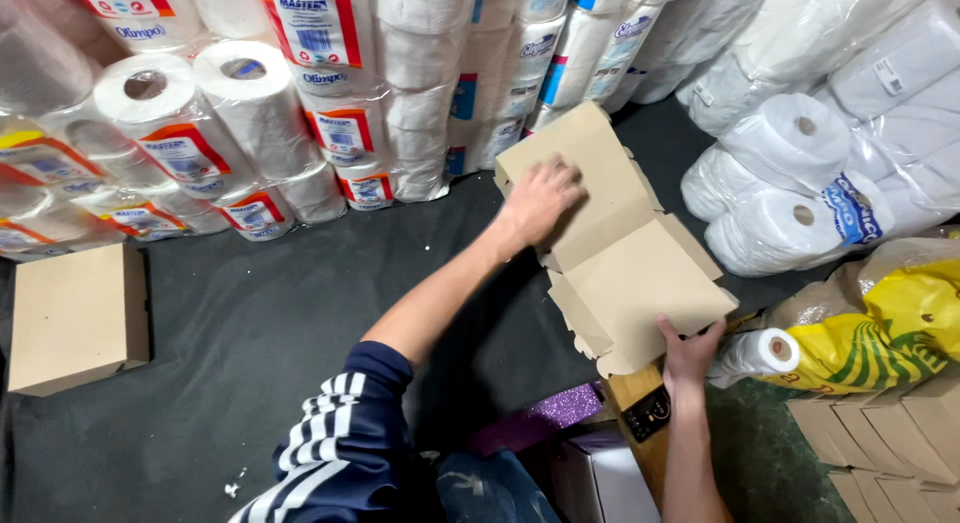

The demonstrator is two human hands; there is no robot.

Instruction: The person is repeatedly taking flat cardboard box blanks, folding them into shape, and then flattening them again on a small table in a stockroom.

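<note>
- Dark grey mat point(250, 323) — the work surface, walled by wrapped white paper-roll packs point(300, 103).
- Flat brown die-cut cardboard box blank point(620, 253) lies on it, half folded; folding seems in hand.
- Left hand point(540, 198) presses flat, fingers spread.
- Right hand point(690, 353) pinches the near edge — next, lift that flap.

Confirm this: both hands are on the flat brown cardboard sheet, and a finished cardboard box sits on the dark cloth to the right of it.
Not quite. In the head view, the left hand and right hand are on the flat cardboard sheet, but the finished cardboard box sits on the dark cloth far to the left, not the right.
</note>
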